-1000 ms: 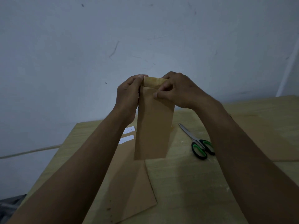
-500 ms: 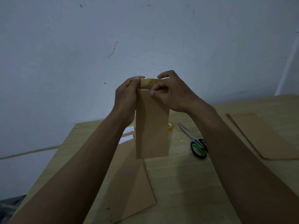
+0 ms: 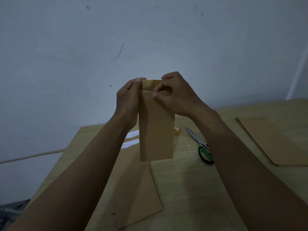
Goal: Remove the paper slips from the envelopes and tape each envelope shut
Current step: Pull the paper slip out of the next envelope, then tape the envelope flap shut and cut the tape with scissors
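I hold a long brown envelope [image 3: 156, 130] upright above the wooden table [image 3: 191, 189]. Its folded top flap [image 3: 151, 84] looks glossy, as if covered with tape. My left hand [image 3: 127, 100] grips the envelope's upper left edge. My right hand [image 3: 175, 94] pinches the flap's right end, thumb on the front of the envelope. White paper slips [image 3: 131, 139] lie on the table behind my left forearm. A small roll of tape [image 3: 176, 130] peeks out behind the envelope's right edge.
Green-handled scissors [image 3: 201, 145] lie on the table right of the envelope. One brown envelope [image 3: 138, 197] lies flat below the held one, and a stack of envelopes [image 3: 273, 142] lies at the right. A grey wall stands behind the table.
The envelope and both hands have shifted slightly left and toward me. My right thumb has slid along the flap toward its right end.
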